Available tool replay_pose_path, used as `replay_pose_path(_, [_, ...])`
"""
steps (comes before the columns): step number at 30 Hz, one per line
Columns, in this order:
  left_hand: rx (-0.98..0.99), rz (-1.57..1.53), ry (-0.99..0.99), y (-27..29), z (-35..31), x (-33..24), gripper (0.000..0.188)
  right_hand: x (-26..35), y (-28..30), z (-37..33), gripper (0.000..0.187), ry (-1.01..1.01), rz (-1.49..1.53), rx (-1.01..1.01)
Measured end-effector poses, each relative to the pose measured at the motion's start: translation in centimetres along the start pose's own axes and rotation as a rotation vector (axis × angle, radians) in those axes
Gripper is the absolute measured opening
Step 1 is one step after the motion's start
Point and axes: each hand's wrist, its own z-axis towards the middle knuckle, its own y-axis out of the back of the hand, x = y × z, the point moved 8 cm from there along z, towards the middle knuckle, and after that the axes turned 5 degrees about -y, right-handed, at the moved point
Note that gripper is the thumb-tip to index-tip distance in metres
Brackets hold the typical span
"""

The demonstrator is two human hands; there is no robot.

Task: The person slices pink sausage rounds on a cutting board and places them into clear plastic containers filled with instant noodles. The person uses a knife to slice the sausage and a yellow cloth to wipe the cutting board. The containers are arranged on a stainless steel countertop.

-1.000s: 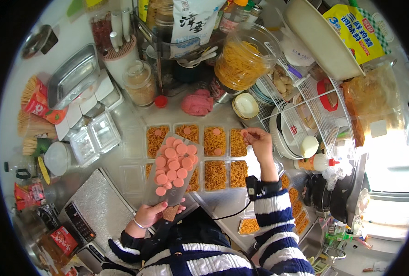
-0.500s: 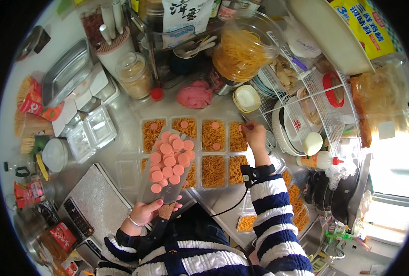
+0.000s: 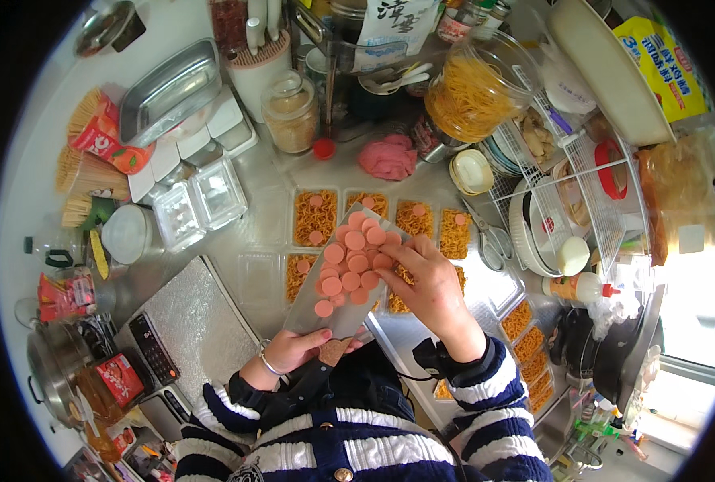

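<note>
Steel-grey, a broad knife [image 3: 344, 323] is being held tilted by the left hand [image 3: 303, 347], which is being kept closed around the base of the blade, the thumb being laid on top. Ahead of this hand, a heap of pink round slices [image 3: 350, 258] is being carried on the blade. At the heap's right edge, slices are being touched by the right hand [image 3: 431, 283], whose thumb and fingertips are being drawn nearly together; whether a slice is being gripped cannot be told.

Ahead of both hands, clear noodle trays [image 3: 315, 218] are being supported by the counter [image 3: 273, 189], some being partly hidden by the knife and the right hand. Single slices or pairs are being borne by several of them. To the right of the right hand, scissors [image 3: 498, 247] are being seen near the trays. Farther ahead of the hands, a crumpled pink cloth [image 3: 388, 157] is being displayed, while to the left of the left hand a silvery board [image 3: 192, 321] is being shown.
</note>
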Motion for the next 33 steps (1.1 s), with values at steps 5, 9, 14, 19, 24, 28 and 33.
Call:
replay_pose_path(5, [-0.006, -0.002, -0.028, -0.1, 0.0, 0.1, 0.056, -1.1, -1.1, -0.2, 0.021, -0.101, 0.154, 0.082])
replay_pose_path(9, [-0.022, -0.005, -0.015, 0.2, -0.2, 0.2, 0.055, -1.9, -1.5, -0.4, 0.017, -0.164, 0.444, 0.108])
replay_pose_path(14, [-0.047, 0.008, -0.001, 1.2, -0.1, 0.3, 0.053, -8.9, 2.2, -2.0, 0.013, -0.353, 0.864, -0.01])
replay_pose_path(19, [-0.075, 0.036, 0.002, 1.8, -0.1, 0.2, 0.055, -21.5, 3.4, -4.0, 0.013, -0.642, 0.622, -0.215])
replay_pose_path(24, [-0.126, 0.073, 0.01, 2.1, -0.3, 0.3, 0.056, -26.9, 0.8, -5.1, 0.006, -0.7, 0.549, -0.169])
replay_pose_path(28, [-0.138, 0.08, 0.006, 2.0, -0.5, 0.5, 0.055, -28.0, 0.3, -5.2, 0.005, -0.705, 0.448, -0.198])
replay_pose_path(33, [-0.152, 0.051, -0.018, 1.7, -1.0, 1.2, 0.055, -26.2, 2.0, -4.8, 0.019, -0.618, 0.111, -0.225])
